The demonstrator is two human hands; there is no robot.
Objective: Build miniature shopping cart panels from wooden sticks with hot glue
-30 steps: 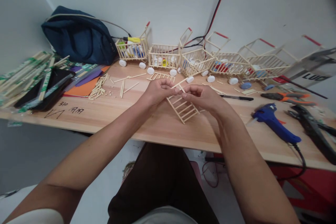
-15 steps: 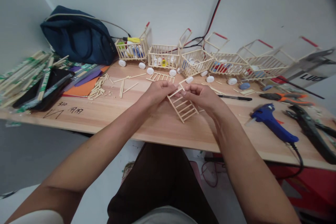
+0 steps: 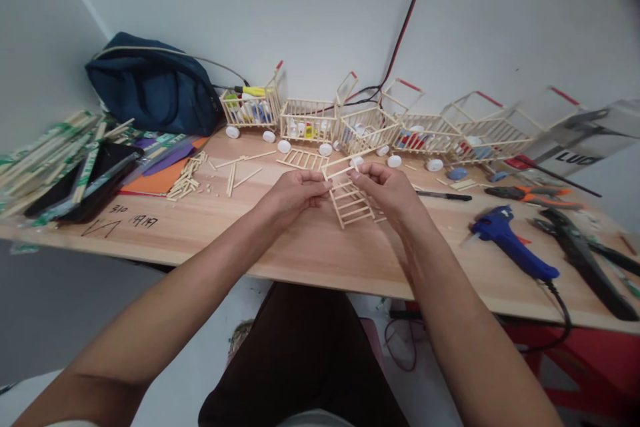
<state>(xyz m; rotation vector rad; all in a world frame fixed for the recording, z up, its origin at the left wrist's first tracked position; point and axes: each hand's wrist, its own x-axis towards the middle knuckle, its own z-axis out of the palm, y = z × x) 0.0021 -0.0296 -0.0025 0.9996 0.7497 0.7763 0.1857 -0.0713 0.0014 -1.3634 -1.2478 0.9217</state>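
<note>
Between my two hands is a small ladder-like frame of thin wooden sticks (image 3: 350,205), its slatted part slanting down toward me over the table. My left hand (image 3: 303,188) pinches its left upper corner between thumb and fingers. Opposite it, my right hand (image 3: 381,185) grips the right upper corner, thumb on top. A longer stick runs across the top of the frame between the hands. Just behind lies a second flat slatted panel (image 3: 303,159) on the wooden table (image 3: 300,250).
Several miniature stick shopping carts (image 3: 309,121) with white wheels line the wall. At left are a blue bag (image 3: 155,90), bundled sticks (image 3: 60,153) and cut pieces (image 3: 186,177). On the right lie a blue glue gun (image 3: 515,243), orange-handled pliers (image 3: 535,195), a black pen (image 3: 444,195) and a dark tool (image 3: 587,263).
My hands have moved slightly apart, and the frame has turned a little, its lower end shifting left. The camera view has tilted slightly upward.
</note>
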